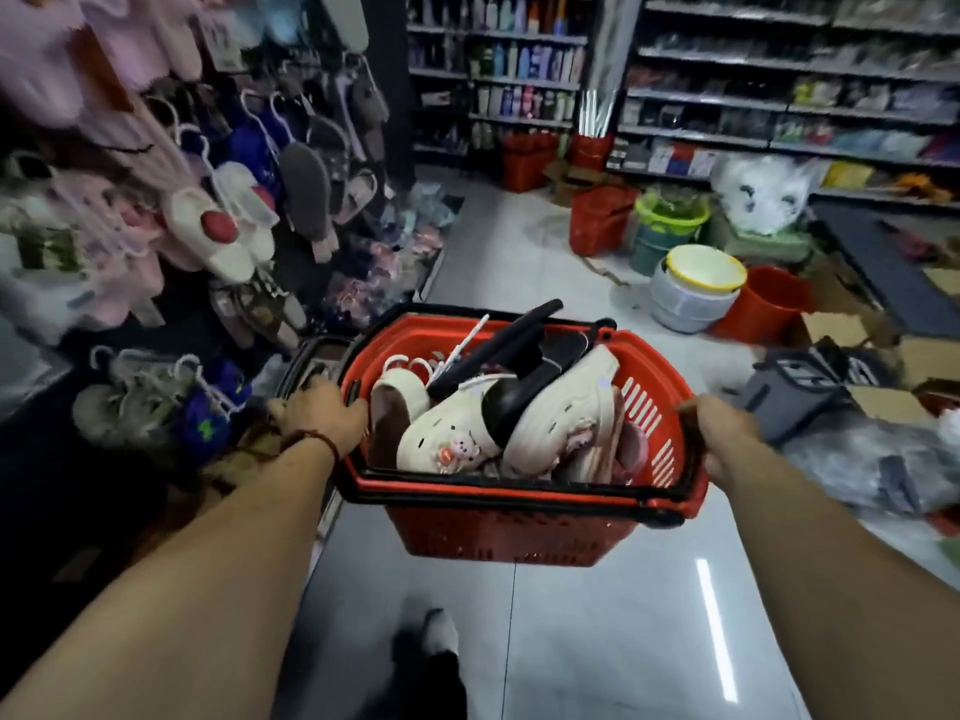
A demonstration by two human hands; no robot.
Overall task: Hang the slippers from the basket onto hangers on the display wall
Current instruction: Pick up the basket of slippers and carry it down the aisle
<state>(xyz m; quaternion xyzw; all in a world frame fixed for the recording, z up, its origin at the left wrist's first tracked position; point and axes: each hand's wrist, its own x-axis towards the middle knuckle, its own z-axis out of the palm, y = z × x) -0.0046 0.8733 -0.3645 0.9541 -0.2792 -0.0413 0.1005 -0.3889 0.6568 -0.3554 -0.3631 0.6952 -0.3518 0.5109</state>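
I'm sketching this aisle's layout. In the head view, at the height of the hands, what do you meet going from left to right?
hung slippers → left hand gripping the rim → red basket → right hand gripping the other rim → grey crate on the floor

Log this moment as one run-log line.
stage: carrying basket | left hand: grips left rim | right hand: grips right rim | load: cream slippers inside | display wall: at left, hung slippers
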